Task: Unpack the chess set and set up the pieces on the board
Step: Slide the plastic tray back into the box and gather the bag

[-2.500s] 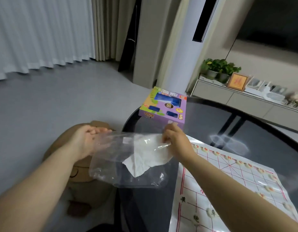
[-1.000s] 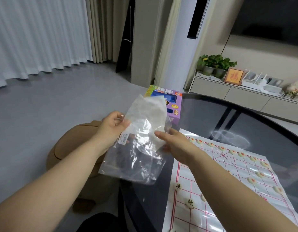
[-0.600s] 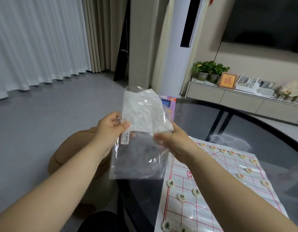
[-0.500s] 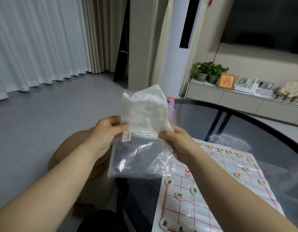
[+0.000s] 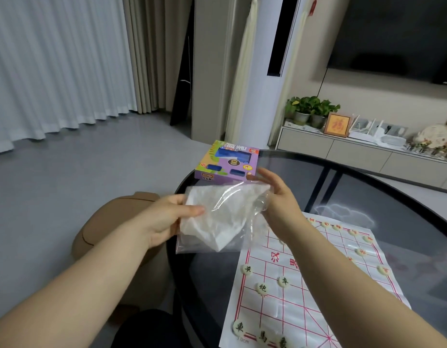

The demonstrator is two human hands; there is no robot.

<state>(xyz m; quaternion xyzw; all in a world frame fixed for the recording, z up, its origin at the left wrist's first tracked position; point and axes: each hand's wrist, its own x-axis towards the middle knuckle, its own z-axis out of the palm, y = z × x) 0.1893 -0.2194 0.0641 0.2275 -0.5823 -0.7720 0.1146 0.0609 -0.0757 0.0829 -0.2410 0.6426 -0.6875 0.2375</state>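
Note:
I hold a clear plastic bag (image 5: 217, 222) with crumpled white paper inside, above the table's left edge. My left hand (image 5: 167, 219) pinches its left side with thumb on top. My right hand (image 5: 277, 199) holds its right end, fingers partly spread. A white paper chess board (image 5: 313, 292) with red grid lines lies on the table to the right. Round cream chess pieces (image 5: 284, 281) with black or red characters stand on it, several along the far edge and several along the near one. A purple game box (image 5: 227, 163) lies at the table's far left rim.
The round dark glass table (image 5: 343, 187) has a black rim. A tan stool (image 5: 122, 229) stands on the grey floor to the left, under my left arm. A low cabinet (image 5: 343, 146) with plants and a frame runs along the back wall.
The bag was held upright in front of me; it is now lowered and turned sideways. My view has tipped so the purple box shows again.

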